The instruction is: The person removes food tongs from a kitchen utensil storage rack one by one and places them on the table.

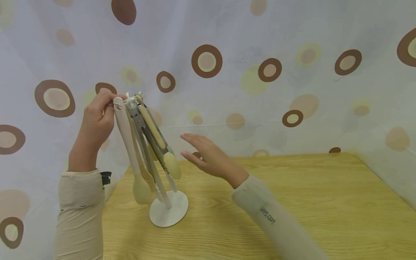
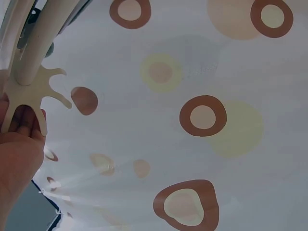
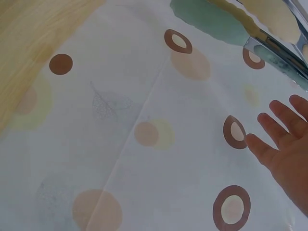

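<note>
A white utensil stand with a round base [image 1: 173,216] holds several hanging kitchen utensils. My left hand [image 1: 97,117] grips the hooked crown [image 2: 36,91] at its top, fingers behind the prongs. Nearest that hand hangs a long pale utensil [image 1: 123,126] with a broad cream head. Metal-jointed tongs [image 1: 139,122] hang beside it, along with a yellow-handled utensil [image 1: 152,126]. In the right wrist view, a green utensil head [image 3: 211,21] shows at the top. My right hand [image 1: 211,155] is held in the air right of the utensils, fingers extended, touching nothing.
The stand is at the left part of a wood-grain table [image 1: 292,206]. Behind and around the table hangs a pale curtain [image 1: 227,97] with brown and yellow round patterns. The table's far edge meets this curtain.
</note>
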`<state>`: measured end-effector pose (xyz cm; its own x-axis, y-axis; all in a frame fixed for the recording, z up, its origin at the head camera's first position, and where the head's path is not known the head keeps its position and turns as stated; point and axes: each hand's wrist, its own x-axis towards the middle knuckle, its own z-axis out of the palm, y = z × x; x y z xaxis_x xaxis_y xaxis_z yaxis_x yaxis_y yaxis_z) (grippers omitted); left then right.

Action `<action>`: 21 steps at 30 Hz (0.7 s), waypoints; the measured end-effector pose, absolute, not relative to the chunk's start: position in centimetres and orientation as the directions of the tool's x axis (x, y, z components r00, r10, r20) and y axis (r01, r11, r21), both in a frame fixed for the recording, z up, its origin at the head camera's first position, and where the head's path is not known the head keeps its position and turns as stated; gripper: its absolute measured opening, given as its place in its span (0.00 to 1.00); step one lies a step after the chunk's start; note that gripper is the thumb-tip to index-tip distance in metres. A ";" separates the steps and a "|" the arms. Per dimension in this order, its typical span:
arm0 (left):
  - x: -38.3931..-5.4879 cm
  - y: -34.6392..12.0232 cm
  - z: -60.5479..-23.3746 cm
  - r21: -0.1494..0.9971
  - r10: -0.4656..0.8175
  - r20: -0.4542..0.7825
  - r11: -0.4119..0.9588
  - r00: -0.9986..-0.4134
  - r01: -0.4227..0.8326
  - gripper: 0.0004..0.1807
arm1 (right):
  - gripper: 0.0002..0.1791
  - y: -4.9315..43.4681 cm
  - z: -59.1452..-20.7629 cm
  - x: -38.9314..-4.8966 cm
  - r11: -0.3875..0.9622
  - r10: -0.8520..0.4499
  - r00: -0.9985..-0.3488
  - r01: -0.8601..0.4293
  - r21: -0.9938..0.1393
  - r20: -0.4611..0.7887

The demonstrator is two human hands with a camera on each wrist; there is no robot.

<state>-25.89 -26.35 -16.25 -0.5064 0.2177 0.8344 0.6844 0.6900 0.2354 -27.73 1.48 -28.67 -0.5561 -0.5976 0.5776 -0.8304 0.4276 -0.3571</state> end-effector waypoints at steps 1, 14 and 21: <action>-25.9 -26.3 -16.2 0.235 0.217 0.835 0.690 -0.506 0.684 0.15 | 0.30 1.2 -28.7 -27.9 0.432 -0.601 -0.567 -0.824 -0.367 0.564; -26.0 -26.4 -16.4 0.273 0.190 0.824 0.692 -0.534 0.668 0.14 | 0.28 -1.8 -28.7 -30.0 0.452 -0.642 -0.646 -0.754 -0.477 0.414; -26.1 -26.3 -16.3 0.260 0.203 0.833 0.678 -0.515 0.687 0.14 | 0.29 -3.5 -28.9 -30.9 0.425 -0.647 -0.674 -0.708 -0.564 0.357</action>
<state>-26.07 -26.27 -16.30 -0.5155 0.2029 0.8325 0.6873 0.6781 0.2603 -30.92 -3.52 -28.87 -0.6738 -0.6468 0.3573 -0.7076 0.4254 -0.5642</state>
